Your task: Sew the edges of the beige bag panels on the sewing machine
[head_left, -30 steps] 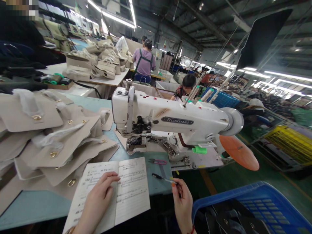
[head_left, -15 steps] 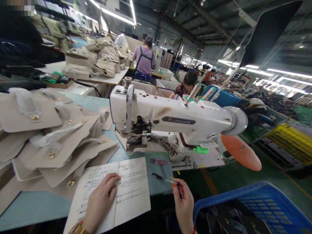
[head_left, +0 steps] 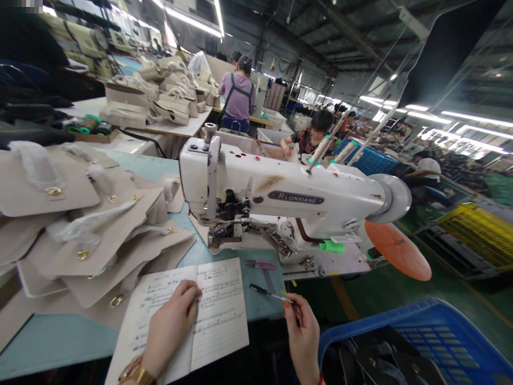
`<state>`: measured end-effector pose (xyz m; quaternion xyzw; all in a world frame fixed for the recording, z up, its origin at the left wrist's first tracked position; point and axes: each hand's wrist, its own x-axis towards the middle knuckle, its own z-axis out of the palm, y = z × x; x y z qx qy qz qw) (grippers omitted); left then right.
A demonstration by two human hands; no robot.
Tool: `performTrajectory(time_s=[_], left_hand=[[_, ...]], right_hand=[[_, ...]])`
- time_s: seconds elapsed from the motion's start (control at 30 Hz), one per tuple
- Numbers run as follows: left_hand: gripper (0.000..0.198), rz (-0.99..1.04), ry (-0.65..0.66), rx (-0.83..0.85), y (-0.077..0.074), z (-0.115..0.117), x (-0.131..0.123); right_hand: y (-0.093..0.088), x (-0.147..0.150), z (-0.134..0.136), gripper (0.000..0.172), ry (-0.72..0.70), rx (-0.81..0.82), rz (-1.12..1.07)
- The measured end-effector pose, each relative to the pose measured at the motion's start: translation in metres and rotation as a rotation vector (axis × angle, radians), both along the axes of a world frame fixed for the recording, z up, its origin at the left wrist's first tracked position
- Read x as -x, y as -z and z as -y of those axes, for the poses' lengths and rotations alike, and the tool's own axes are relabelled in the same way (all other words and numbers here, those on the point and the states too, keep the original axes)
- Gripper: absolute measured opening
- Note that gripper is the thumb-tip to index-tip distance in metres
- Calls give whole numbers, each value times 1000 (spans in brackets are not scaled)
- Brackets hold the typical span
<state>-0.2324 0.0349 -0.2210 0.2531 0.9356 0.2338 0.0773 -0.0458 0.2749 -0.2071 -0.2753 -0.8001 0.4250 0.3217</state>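
Observation:
My left hand [head_left: 173, 327] rests on an open notebook [head_left: 218, 331] with handwritten lines, its fingers lying across the page near the fold and gripping nothing. Between the thumb and fingers of my right hand [head_left: 303, 334] is a pen [head_left: 267, 293], held by one end; its black end points left, over the table edge. Pink-handled thread snips [head_left: 260, 264] lie on the blue-green table [head_left: 72, 339] just above the pen. Behind the notebook stands a white sewing machine [head_left: 256, 184].
Beige bag pieces [head_left: 108, 235] with gold clasps and wrapped handles are heaped at left. A blue basket [head_left: 385, 321] holding dark pieces stands at lower right. An orange disc [head_left: 396, 250] juts out at the machine's right. Two co-workers [head_left: 239, 96] sit beyond.
My left hand has slid slightly right and up across the page. My right hand and the pen have barely moved. Behind the machine, a co-worker's head and arm have shifted.

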Motion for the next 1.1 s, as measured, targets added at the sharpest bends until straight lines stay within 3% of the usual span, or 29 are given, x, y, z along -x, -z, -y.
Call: performTrajectory(time_s=[0.37, 0.73, 1.1], left_hand=[[20, 34, 14, 25, -1, -4, 0], [22, 54, 33, 43, 1, -6, 0], [23, 79, 60, 60, 15, -5, 5]], right_hand=[[-5, 1, -1, 20, 4, -13, 12], [3, -1, -6, 20, 7, 31, 13], [4, 0, -11, 19, 16, 52, 24]])
